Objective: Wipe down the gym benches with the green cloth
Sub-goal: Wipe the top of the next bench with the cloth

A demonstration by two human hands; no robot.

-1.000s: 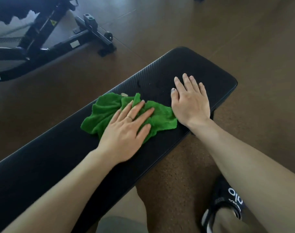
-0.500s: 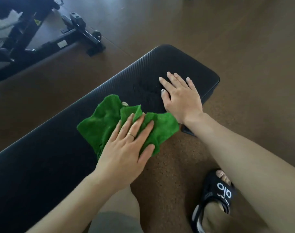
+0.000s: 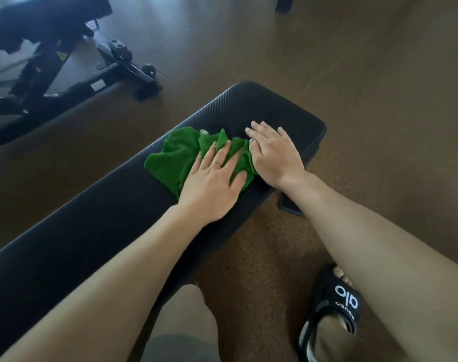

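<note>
Head view: left hand (image 3: 212, 182), fingers spread, presses the bunched green cloth (image 3: 178, 155) flat beside the flat right hand (image 3: 273, 152); folds could skip bench (image 3: 288, 111) patches

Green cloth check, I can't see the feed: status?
Left hand flat on green cloth, pressing. Right hand flat on bench, touching the cloth's edge. Nothing in the way.
</note>
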